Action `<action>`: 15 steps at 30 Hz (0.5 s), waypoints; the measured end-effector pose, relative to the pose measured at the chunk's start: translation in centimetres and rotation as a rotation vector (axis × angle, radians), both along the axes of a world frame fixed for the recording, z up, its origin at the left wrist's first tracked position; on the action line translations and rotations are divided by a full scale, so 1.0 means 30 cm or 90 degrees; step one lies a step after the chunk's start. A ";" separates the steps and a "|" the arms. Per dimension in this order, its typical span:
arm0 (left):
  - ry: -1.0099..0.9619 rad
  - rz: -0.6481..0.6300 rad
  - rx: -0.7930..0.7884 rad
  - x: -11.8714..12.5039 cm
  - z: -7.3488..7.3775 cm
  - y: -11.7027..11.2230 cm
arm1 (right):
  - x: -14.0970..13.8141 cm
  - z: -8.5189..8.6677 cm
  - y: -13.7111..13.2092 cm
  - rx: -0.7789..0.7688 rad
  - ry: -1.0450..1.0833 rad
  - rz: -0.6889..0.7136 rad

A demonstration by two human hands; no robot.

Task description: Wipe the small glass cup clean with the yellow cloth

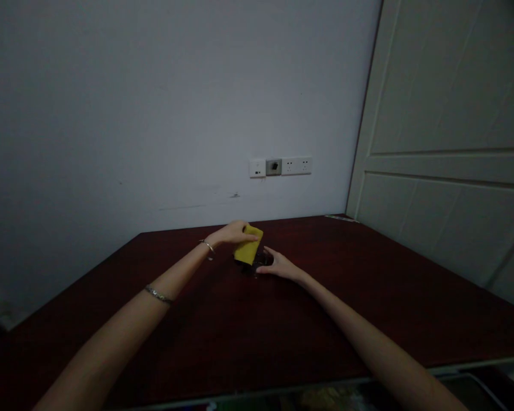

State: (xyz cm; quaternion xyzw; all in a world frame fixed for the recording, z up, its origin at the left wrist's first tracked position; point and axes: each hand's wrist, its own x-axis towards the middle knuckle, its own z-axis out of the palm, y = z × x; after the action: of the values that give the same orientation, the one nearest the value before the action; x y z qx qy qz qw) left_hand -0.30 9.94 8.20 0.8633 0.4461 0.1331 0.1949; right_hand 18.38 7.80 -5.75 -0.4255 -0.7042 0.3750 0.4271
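Holding a yellow cloth (245,252) pinched in its fingers, the left hand (235,233) is over the middle of the surface (223,319). The right hand (280,267) curves thumb and fingers apart around a small dark object (262,260) beside the cloth; grip cannot be confirmed. Work judged under way, unfinished: cloth unreleased, both hands engaged.
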 end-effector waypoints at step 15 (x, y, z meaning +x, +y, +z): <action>-0.378 -0.055 -0.046 0.000 -0.075 -0.007 | -0.030 0.257 -0.075 0.163 0.131 -0.121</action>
State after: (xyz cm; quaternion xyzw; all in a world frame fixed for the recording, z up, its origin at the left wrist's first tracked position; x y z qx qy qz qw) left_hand -0.29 9.74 5.93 0.7972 0.3371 0.3555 0.3528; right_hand 17.48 5.55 1.97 -0.3917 -0.6556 0.2821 0.5806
